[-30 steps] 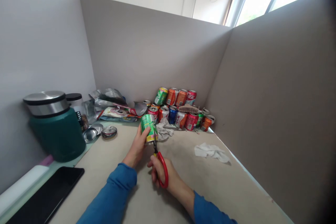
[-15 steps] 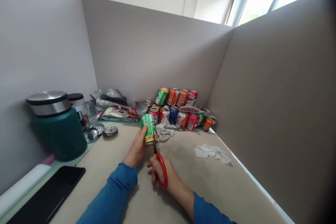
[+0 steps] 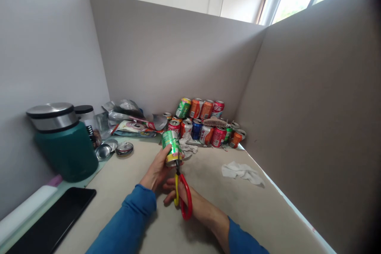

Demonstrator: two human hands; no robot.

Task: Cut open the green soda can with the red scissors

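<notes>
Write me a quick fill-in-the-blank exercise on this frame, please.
The left hand grips a green and yellow ____.
The right hand holds scissors with one yellow handle loop and one ____ one.
The black phone lies on the person's ____ side.

Missing words: can; red; left

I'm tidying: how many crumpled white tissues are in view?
2: one tissue beyond the held green can, the other tissue farther right on the table. More may be hidden.

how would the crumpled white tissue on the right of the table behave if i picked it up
The white tissue looks thin and creased, so it would probably hang floppy. Lying loosely bunched, it likely wouldn't roll if pushed, just slide or crumple.
</notes>
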